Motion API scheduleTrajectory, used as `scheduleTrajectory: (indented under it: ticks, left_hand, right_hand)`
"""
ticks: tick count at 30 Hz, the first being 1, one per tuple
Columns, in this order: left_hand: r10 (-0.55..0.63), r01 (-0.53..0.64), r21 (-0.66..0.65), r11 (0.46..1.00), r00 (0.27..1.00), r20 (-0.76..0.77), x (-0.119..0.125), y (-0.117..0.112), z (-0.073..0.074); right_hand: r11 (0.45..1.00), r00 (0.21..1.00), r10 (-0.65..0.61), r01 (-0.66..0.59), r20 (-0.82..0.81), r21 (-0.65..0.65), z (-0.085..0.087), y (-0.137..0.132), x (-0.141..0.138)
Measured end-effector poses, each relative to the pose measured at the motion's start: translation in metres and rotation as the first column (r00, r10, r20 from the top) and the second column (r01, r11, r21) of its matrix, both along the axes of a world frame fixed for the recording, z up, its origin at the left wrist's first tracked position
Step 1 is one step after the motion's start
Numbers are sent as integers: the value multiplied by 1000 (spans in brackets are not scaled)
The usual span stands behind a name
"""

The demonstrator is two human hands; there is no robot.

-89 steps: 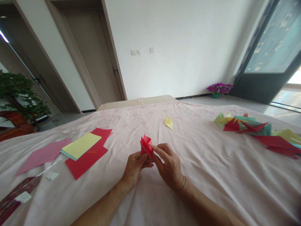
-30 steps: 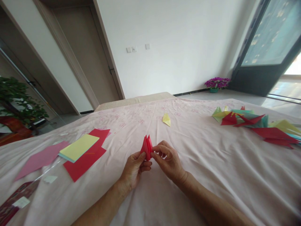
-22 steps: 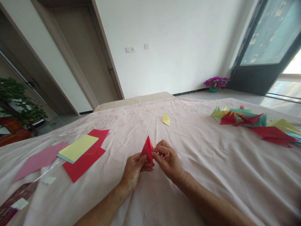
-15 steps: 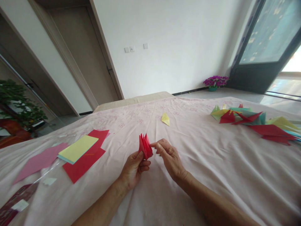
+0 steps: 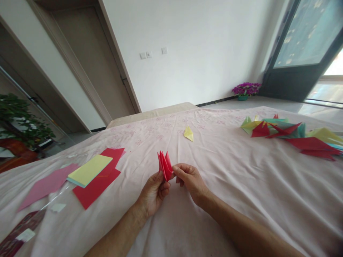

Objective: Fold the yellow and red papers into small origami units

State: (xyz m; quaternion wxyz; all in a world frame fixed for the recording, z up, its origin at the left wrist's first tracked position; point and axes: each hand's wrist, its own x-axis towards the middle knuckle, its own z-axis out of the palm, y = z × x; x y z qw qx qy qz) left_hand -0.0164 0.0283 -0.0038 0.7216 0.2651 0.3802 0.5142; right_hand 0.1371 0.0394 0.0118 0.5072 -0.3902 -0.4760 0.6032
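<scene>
A piece of folded red paper [image 5: 164, 165] with several upright pointed layers is held up in the middle of the head view. My left hand [image 5: 154, 189] grips its lower left side between thumb and fingers. At its right edge, my right hand [image 5: 189, 180] pinches the paper with thumb and forefinger; the other fingers curl beneath. Part of the lower paper is hidden by my fingers. Beyond the hands, a small folded yellow paper piece [image 5: 188, 134] lies on the pink patterned cloth [image 5: 227, 192].
On the left lie red sheets [image 5: 96, 189], a yellow sheet [image 5: 91, 168], a pink sheet [image 5: 46, 185] and a dark red package [image 5: 20, 232]. Several folded paper pieces [image 5: 284, 130] are heaped at the right. A potted purple plant [image 5: 245, 90] stands by the wall.
The forefinger of my right hand was extended against the red paper's right side; now thumb and forefinger close on that edge. My left hand keeps its hold.
</scene>
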Motion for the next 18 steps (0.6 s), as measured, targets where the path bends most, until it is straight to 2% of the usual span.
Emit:
scheduleTrajectory:
  ticks: [7, 10, 15, 18]
  left_hand:
    - [-3, 37, 162, 986, 978, -208, 2, -1, -4]
    - [21, 34, 197, 980, 963, -269, 2, -1, -5]
    - [84, -8, 248, 969, 951, -298, 3, -2, -3]
    - [100, -30, 254, 967, 958, -268, 4, -1, -1]
  right_hand:
    - [999, 998, -43, 43, 50, -4, -1, 1, 3]
    - [996, 990, -86, 81, 114, 48, -2, 1, 3]
    - [974, 971, -169, 138, 171, 178, -3, -1, 2]
    - [975, 966, -151, 111, 208, 190, -3, -3, 2]
